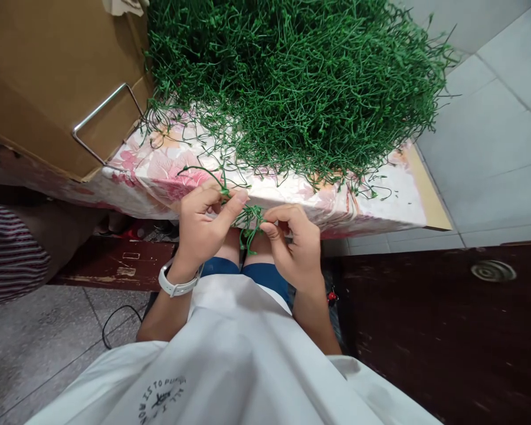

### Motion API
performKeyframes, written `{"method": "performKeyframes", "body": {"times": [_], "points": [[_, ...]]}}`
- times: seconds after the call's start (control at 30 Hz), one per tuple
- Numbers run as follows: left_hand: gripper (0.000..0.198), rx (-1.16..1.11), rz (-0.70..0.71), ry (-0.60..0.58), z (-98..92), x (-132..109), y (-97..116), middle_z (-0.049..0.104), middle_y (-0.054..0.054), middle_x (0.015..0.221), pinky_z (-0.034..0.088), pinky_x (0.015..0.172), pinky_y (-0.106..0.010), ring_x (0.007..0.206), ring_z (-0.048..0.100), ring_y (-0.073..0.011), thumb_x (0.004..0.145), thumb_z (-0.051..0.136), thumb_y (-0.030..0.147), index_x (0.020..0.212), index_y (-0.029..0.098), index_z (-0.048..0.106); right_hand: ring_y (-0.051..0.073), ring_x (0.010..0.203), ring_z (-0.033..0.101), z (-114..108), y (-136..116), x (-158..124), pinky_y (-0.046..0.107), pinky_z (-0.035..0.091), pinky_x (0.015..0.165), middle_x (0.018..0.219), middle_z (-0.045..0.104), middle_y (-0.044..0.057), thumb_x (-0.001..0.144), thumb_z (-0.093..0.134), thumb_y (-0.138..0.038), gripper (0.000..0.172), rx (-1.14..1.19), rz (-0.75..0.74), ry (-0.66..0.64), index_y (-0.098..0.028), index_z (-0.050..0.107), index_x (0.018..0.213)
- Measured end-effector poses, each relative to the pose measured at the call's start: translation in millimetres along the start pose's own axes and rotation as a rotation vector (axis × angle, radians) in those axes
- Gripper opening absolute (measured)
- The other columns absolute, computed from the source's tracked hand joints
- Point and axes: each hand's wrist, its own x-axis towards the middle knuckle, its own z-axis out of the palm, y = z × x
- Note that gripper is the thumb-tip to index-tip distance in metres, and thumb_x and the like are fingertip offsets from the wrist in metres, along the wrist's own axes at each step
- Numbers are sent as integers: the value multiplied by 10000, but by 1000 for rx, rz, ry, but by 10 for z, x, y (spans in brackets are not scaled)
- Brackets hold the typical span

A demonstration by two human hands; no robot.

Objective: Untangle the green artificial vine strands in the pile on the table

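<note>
My left hand (210,218), with a white watch on the wrist, is closed in a pinch on a thin green plastic-looking stem (210,174) that curves up to the left. Facing it, my right hand (295,239) is closed too, thumb and forefinger pressed together at the edge of a small cluster of green stems (250,217). This cluster lies between both hands, in front of the table edge and above my lap. Beyond them rises a large heap of similar green stems (318,88) with small knobs. My fingers partly hide where the stems are gripped.
The heap rests on a table with a floral cloth (177,171). At the left stand a cardboard box (57,71) and a bent metal wire frame (100,109). A tiled wall (504,141) borders the right, above a dark wooden bench (425,307). Someone in striped clothing (13,254) sits at left.
</note>
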Motion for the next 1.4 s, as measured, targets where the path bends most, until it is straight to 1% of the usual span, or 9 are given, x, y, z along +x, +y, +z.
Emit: {"method": "performKeyframes", "body": {"times": [0.17,0.3,0.4,0.47,0.6,0.77,0.93,1.07,1.4], "points": [[260,-165,4,26,5,-41,30,762,-57,926,542,919,-313,945,701,-172,934,726,400,791,194,792,132,703,523,46,7,-11,268,420,650,787,576,-12,1008,571,-153,142,152,-19,-175,-228,522,898],[310,-341,-114,3,-4,-10,-12,748,-24,742,590,751,-283,749,717,-142,905,753,450,740,188,758,126,701,500,36,12,-31,252,413,644,779,562,-11,959,513,-38,197,306,-39,-338,-225,515,898],[325,-498,-152,270,-143,168,-107,667,47,611,557,606,-223,580,653,-85,829,834,450,697,199,674,137,706,523,1,41,-115,257,440,648,744,604,3,951,513,-35,204,547,-116,-419,-220,563,880],[328,-625,-86,485,-278,307,-158,623,88,584,534,550,-198,530,614,-59,750,911,384,694,206,641,139,679,545,-32,75,-193,264,451,629,713,606,6,980,563,-110,146,717,-73,-366,-216,606,889],[317,-572,-103,429,-418,385,-178,674,54,634,511,543,-188,572,646,-60,792,873,426,711,190,678,131,580,514,-137,132,-258,284,421,588,617,562,-9,995,646,-252,99,844,82,-129,-199,689,923],[369,-534,-292,365,-269,220,-169,682,21,597,398,392,-157,517,647,-78,755,870,531,702,194,729,115,476,476,-342,175,170,274,378,461,517,526,-14,927,753,-295,156,908,-196,-150,-180,758,822],[369,-537,-308,281,-123,165,-159,734,11,664,590,627,-189,609,700,-94,726,885,536,737,187,769,94,677,613,-380,609,983,236,537,581,954,703,32,961,684,-520,285,618,69,183,-284,743,1109],[309,-502,-266,262,-75,138,-158,795,-29,769,602,663,-204,689,740,-117,803,842,487,804,180,812,99,690,633,-129,846,1055,248,539,580,1105,704,71,868,764,-578,474,241,147,363,-243,701,1197],[299,-427,-229,284,-57,95,-117,826,-56,846,595,720,-219,773,764,-131,828,823,481,846,183,838,138,720,613,222,-38,377,299,502,661,820,705,21,937,743,-320,117,141,-22,-27,-206,718,930]]}}
